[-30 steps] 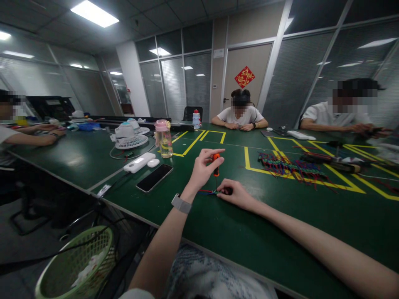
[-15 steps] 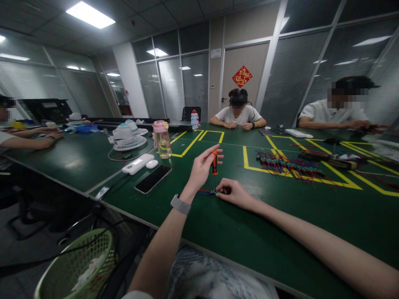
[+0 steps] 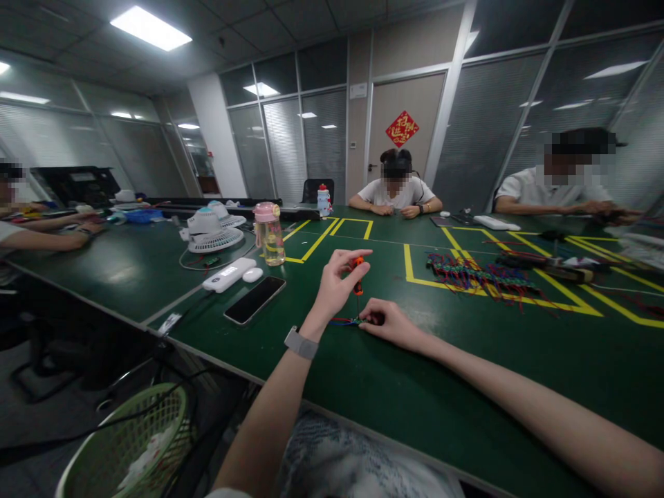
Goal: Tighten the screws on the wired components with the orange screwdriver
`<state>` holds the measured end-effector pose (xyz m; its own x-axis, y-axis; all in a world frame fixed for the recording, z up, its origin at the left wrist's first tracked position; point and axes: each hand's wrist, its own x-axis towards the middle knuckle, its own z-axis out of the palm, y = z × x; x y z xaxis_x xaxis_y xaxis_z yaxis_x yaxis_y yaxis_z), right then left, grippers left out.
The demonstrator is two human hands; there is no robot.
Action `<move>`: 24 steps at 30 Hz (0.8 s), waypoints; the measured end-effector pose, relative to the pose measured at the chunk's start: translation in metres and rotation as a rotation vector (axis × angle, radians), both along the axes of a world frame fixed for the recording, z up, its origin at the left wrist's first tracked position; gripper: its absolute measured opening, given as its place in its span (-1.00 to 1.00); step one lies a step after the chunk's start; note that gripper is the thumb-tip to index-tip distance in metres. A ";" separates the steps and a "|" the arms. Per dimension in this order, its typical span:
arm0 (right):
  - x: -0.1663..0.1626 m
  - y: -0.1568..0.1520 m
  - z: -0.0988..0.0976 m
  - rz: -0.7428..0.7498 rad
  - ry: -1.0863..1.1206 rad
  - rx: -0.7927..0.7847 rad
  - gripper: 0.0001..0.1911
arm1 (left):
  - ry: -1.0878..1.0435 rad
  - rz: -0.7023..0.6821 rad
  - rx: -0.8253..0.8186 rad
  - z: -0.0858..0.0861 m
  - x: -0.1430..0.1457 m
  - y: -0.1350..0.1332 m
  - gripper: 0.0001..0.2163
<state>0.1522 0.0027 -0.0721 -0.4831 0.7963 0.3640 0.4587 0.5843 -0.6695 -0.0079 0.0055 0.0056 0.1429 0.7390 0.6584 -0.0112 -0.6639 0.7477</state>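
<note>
My left hand [image 3: 336, 280], with a grey watch band [image 3: 301, 342] at the wrist, is closed around the handle of an orange and black screwdriver [image 3: 358, 287]. The screwdriver stands upright, its shaft pointing down to a small green circuit board [image 3: 357, 321] on the table. Red and blue wires [image 3: 339, 321] run from the board toward the left. My right hand [image 3: 386, 319] rests on the table and pinches the board's right end, with its fingertips close to the screwdriver tip. Whether the tip touches a screw is too small to tell.
A phone [image 3: 255, 299], a white power bank [image 3: 229, 274] and a pink-lidded bottle [image 3: 269, 234] stand left of my hands. Wired boards [image 3: 482, 274] lie in a heap at right, within yellow tape. A green basket [image 3: 176, 408] is below the table edge. Several people sit around.
My left thumb and fingers have shifted around the screwdriver handle, with the thumb now across its front. My right hand and the board stay in place.
</note>
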 end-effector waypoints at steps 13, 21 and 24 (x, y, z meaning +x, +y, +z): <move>0.001 0.000 0.000 0.002 -0.008 0.009 -0.92 | -0.054 -0.110 -0.056 0.001 0.000 -0.001 -0.72; 0.000 0.000 0.000 0.004 0.005 0.014 -0.92 | -0.014 -0.031 -0.013 0.001 -0.001 -0.001 -0.75; 0.000 -0.001 0.000 0.004 0.007 0.003 -0.92 | -0.077 -0.157 -0.076 0.000 -0.001 0.001 -0.68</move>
<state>0.1524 0.0022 -0.0720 -0.4841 0.7931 0.3698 0.4517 0.5884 -0.6706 -0.0086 0.0066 0.0051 0.2114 0.7598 0.6148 -0.1692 -0.5911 0.7887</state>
